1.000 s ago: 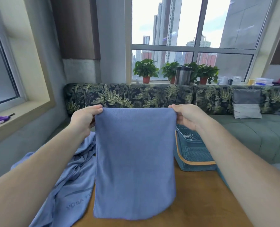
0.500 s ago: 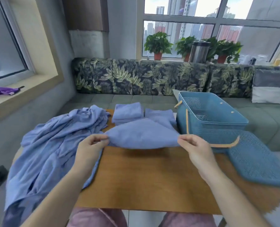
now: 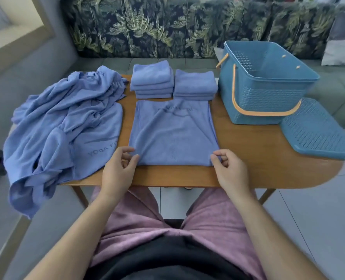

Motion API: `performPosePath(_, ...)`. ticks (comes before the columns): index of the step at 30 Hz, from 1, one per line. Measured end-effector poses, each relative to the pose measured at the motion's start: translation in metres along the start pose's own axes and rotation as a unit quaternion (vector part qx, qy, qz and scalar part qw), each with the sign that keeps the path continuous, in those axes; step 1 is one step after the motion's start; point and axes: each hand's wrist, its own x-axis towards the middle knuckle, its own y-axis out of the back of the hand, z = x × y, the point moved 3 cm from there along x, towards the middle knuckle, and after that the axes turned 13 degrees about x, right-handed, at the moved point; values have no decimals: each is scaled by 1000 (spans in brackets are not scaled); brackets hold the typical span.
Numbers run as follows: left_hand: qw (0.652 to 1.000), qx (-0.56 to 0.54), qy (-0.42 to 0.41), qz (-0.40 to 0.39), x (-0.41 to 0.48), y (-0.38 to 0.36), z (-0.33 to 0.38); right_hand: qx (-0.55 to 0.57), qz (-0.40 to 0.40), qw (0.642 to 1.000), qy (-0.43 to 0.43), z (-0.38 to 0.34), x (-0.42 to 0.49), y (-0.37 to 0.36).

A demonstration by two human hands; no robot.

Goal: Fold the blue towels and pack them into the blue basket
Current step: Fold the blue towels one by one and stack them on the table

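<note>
Flat, smooth blue towel (image 3: pixel 172 134), its near corners pinched by left hand (image 3: pixel 118 170) and right hand (image 3: pixel 231 171); two folded towel stacks (image 3: pixel 152 81), one blue basket (image 3: pixel 268 98).

Wooden table (image 3: pixel 248 158) — leaf-print sofa (image 3: pixel 167 27) behind, cushion (image 3: pixel 343 45).

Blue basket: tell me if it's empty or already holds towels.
Empty as far as visible: the blue basket shows only bare perforated inner walls; its floor is hidden. The folded towels sit outside it.
</note>
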Motion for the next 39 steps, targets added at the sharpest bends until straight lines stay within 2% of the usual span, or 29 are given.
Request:
performPosePath(12,999,16,4,-28,7,5,-5,-19,0,1000,-21,1,5,5)
performPosePath(21,997,71,-8,-34,13,2,-4,-71,-12,997,1,3,6,5)
performPosePath(27,989,144,5,-32,7,12,-2,-195,-16,980,-26,-3,0,11)
performPosePath(30,990,139,-9,-31,10,5,6,-232,-4,973,11,-9,12,3)
performPosePath(34,990,139,-22,-16,27,-3,10,-245,-94,959,110,-12,36,-30)
performPosePath(36,991,131,-21,-6,46,-6,12,-275,-140,945,109,-9,47,-47)
performPosePath(39,990,131,-14,-58,85,-23,12,-324,-171,926,90,-6,56,-64)
